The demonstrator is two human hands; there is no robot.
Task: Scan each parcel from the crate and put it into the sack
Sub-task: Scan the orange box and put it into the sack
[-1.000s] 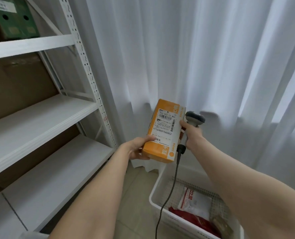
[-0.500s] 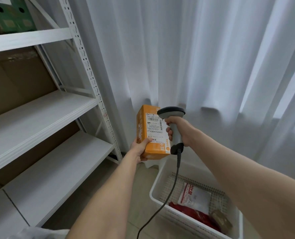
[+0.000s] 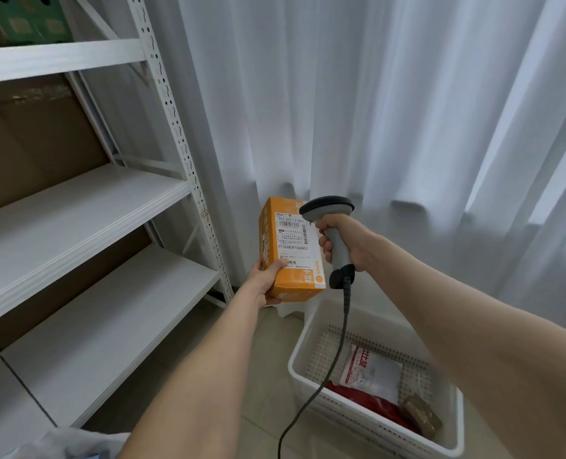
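The orange parcel (image 3: pixel 289 250) is a rectangular carton held upright just below frame centre, label face toward the camera. Judged from its sharp edges and flat faces, it is stiff and light enough for one hand. The printed card looks smooth, so hold it across two opposite faces or support it from beneath, and keep fingers off the barcode.

The left hand (image 3: pixel 266 281) grasps the carton at its 7 o'clock corner, thumb on the label face, the other fingers hidden behind. At the parcel's 3 o'clock, the right hand (image 3: pixel 342 241) is wrapped round the handle of the scanner (image 3: pixel 328 207), whose head overlaps the label's upper right corner in this view. The scanner cable (image 3: pixel 344 313) hangs toward 6 o'clock.

The white crate (image 3: pixel 296 367) stands on the floor at 5 o'clock, holding a white pouch (image 3: pixel 371 369), a red packet (image 3: pixel 367 404) and a brown parcel (image 3: pixel 420 415). White shelving (image 3: pixel 76 200) occupies 9 o'clock; a curtain (image 3: pixel 374 94) fills 12 o'clock. A pale crumpled edge (image 3: pixel 66 442) at 7 o'clock may be the sack; this cannot be confirmed.
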